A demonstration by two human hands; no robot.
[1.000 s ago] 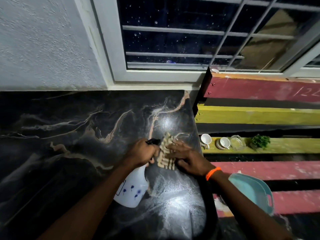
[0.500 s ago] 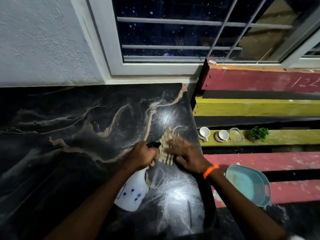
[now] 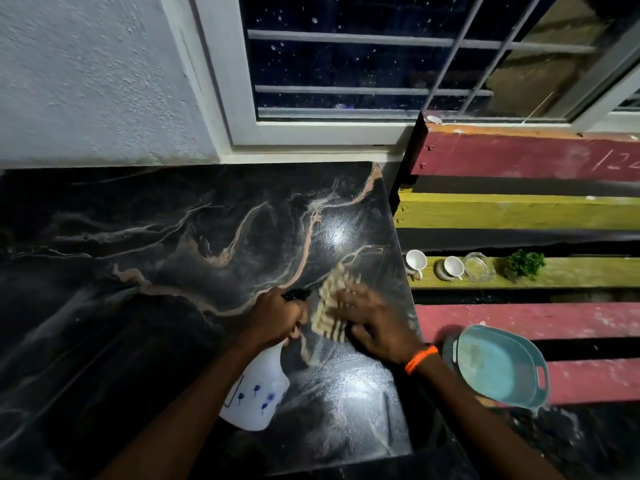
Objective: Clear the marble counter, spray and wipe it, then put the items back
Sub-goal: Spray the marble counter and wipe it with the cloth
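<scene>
Wiping the black marble counter

The left hand grips a white plastic spray bottle, nozzle pointing far. The right hand presses flat on a tan checked cloth.

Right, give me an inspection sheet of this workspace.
Surface: black veined marble counter, wet sheen near its right edge.
Job's things: white flower-printed spray bottle; beige checked cloth flat on the counter.
Clutter: two white cups, glass dish, green plant on the yellow plank; teal plastic basket below.
Grippers: left hand grips the bottle; right hand presses the cloth.
Cables: nothing seen.
Surroundings: barred window, dark outside.
</scene>
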